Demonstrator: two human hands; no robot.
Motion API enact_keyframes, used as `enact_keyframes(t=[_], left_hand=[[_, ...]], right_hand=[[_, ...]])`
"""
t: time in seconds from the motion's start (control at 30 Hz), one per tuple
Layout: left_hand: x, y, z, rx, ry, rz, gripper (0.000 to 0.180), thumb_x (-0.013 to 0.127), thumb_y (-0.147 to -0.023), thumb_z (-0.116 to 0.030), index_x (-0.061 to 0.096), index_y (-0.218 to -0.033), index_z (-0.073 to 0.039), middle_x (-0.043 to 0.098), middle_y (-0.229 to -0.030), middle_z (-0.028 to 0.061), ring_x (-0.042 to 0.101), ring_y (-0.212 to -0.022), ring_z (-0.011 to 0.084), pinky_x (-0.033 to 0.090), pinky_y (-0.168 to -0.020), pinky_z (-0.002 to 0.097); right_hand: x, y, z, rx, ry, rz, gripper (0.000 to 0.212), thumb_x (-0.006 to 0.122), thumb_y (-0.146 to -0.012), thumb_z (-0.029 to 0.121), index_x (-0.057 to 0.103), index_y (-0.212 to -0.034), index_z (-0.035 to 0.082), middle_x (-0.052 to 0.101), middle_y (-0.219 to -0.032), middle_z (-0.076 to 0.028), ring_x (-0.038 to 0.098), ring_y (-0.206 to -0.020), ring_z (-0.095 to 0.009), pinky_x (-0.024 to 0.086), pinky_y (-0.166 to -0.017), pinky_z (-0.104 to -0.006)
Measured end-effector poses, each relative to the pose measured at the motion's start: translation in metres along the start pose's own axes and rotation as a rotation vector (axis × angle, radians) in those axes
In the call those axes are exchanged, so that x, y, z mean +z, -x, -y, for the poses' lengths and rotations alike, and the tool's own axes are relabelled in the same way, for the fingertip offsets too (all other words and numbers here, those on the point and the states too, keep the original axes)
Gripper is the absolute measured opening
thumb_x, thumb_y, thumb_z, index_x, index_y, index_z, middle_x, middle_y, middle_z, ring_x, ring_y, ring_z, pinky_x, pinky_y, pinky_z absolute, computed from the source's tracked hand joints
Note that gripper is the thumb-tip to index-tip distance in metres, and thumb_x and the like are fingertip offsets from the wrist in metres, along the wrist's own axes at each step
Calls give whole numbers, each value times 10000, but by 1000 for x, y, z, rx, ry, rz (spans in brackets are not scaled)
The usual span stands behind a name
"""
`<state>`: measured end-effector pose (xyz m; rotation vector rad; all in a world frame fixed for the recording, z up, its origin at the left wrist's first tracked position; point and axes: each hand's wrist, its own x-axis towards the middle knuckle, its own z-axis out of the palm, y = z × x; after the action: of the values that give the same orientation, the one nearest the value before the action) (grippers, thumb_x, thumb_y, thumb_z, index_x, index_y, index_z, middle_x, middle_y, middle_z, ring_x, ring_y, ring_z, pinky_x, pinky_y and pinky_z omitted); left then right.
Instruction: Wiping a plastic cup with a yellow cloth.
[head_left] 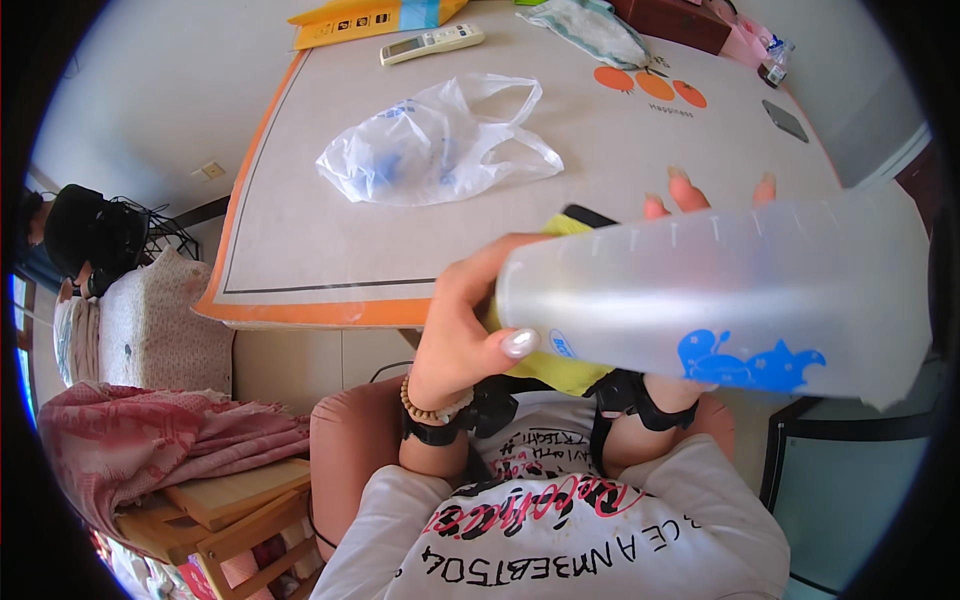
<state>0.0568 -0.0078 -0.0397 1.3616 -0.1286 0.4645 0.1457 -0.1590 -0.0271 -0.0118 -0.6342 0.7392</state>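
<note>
Off the table and apparently yet to be set down, the frosted jug (720, 285) is tipped sideways at the frame's right, its base grasped by the left hand (462, 312) near a yellow-green cloth (562, 372), the partly hidden right hand's (688, 194) grip unclear.

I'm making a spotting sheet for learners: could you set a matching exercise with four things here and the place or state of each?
1. Frosted jug
2. Remote control
3. White plastic bag
4. Pink-red cloth

A. Draped over wooden furniture at the left
B. Held sideways, the left hand at its narrow end
C. Lying near the yellow package
D. Crumpled on the table, loop handles toward the right

Pairs: 1-B; 2-C; 3-D; 4-A
</note>
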Motion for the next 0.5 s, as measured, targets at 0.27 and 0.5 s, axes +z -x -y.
enact_keyframes(t=[0.27, 0.5], left_hand=[[-11, 5, 0, 161, -148, -105, 668, 705, -550, -293, 459, -1089, 17, 518, -1027, 88, 499, -949, 164, 375, -833, 278], [-8, 4, 0, 147, -153, -25, 630, 714, -563, -137, 446, -1115, 7, 499, -1097, 117, 474, -1020, 220, 342, -896, 326]], right_hand=[[-20, 19, -7, -470, 998, -138, 675, 571, -734, 498, 357, -1252, 123, 402, -1227, -120, 380, -1138, -272, 293, -963, -424], [-26, 31, 15, -480, 1005, -206, 690, 601, -693, 528, 418, -1198, 94, 453, -1181, -55, 414, -1104, -221, 321, -938, -381]])
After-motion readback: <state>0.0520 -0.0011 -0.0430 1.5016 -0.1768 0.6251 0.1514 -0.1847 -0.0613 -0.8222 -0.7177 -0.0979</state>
